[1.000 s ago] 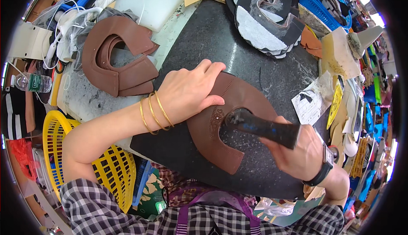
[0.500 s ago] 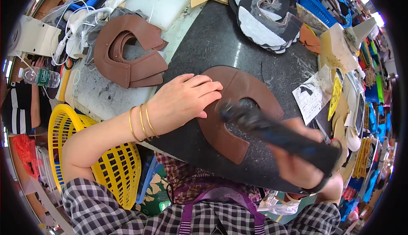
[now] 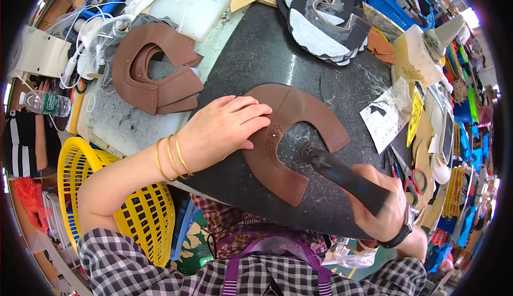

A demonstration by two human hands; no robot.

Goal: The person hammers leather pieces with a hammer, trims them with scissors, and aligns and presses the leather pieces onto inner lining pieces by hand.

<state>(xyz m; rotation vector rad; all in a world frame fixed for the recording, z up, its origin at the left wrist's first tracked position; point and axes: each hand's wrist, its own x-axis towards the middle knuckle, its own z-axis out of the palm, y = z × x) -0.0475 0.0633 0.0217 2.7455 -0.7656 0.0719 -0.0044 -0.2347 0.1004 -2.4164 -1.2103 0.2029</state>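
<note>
A brown, horseshoe-shaped leather piece (image 3: 263,159) with a stitched seam lies flat on the dark work slab (image 3: 240,50). My left hand (image 3: 227,130) rests on its left edge, fingers stretched out over the leather and holding nothing. In my right hand (image 3: 377,205) is a black hammer (image 3: 342,173), the fingers wrapped round its handle. The hammer's round head sits over the inner opening of the horseshoe, just right of the leather. Whether the head touches the slab I cannot tell.
Several similar brown pieces (image 3: 128,77) are stacked at the left. Black and white cut pieces (image 3: 320,34) lie at the back. Scissors (image 3: 411,177) and a paper sheet (image 3: 382,122) are at the right; a yellow basket (image 3: 80,159) stands below my left arm.
The hammer, blurred before, has shifted right from the leather's inner edge to the opening beside it. My left hand keeps its place on the leather; the whole view has shifted slightly.
</note>
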